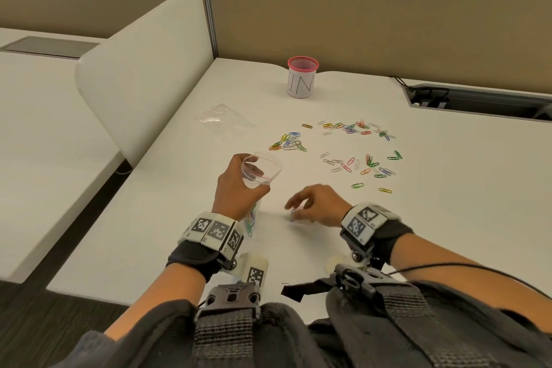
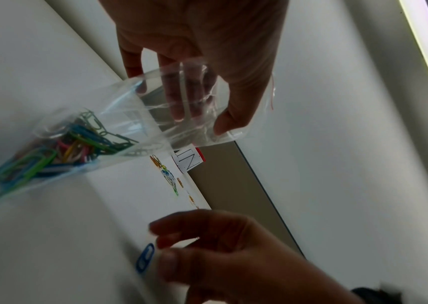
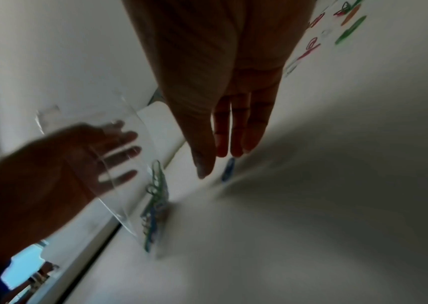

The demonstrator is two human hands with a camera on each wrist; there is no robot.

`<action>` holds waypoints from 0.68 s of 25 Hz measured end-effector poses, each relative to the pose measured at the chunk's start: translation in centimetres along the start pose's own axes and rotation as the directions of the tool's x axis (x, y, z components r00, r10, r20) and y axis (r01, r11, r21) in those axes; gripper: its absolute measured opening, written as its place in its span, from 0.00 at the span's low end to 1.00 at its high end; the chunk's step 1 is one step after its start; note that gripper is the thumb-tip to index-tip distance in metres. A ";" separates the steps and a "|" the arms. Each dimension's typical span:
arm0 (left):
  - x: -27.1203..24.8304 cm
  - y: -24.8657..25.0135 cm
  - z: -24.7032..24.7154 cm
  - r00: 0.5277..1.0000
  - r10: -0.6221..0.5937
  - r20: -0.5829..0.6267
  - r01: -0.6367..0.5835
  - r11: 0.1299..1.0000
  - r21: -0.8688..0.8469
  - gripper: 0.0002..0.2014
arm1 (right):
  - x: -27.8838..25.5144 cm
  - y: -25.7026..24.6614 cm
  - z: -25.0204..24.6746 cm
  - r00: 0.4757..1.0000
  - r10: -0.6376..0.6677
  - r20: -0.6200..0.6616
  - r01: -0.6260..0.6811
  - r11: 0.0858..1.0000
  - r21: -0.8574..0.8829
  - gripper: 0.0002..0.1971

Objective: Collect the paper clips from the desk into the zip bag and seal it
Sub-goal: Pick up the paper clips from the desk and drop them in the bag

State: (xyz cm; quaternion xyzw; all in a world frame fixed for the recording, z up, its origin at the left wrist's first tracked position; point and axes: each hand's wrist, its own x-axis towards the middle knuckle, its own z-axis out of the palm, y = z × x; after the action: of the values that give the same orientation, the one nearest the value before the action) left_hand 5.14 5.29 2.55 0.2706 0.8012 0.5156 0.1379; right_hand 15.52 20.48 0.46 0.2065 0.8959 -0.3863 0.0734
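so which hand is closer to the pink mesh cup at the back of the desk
Left. The left hand holds the zip bag up, nearer the pink mesh cup; the right hand sits lower, nearer the person.

Each forearm ends in a dark grey fabric wrist wrap [image 1: 194,257] topped by a band of white blocks printed with black-and-white square markers [image 1: 213,230], the right one [image 1: 363,219] likewise. Under each wrist hangs a black bracket with a small white camera housing [image 1: 254,270], one bearing another marker. Grey webbing chest straps with black plastic buckles [image 1: 230,299] cross the torso, and a thin black cable [image 1: 466,266] runs along the right forearm
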 end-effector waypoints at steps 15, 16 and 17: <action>1.9 1.4 3.2 0.996 0.013 0.085 -0.016 0.999 0.034 0.22 | -0.5 8.8 -6.2 0.803 0.241 -0.545 -0.233 0.969 0.085 0.09; 2.2 1.5 3.6 0.996 0.011 0.086 -0.015 0.999 0.036 0.23 | -0.7 9.7 -6.7 0.753 0.262 -0.603 -0.237 0.964 0.123 0.10; 2.5 1.5 3.9 0.996 0.010 0.085 -0.013 0.999 0.035 0.23 | -1.0 10.4 -6.9 0.721 0.294 -0.628 -0.260 0.954 0.147 0.12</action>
State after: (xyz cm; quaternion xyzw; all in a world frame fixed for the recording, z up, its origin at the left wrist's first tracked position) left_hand 5.52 10.11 2.42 0.2993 0.8021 0.4901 0.1638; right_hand 21.05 31.59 -1.39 0.4595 0.8156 -0.2983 -0.1861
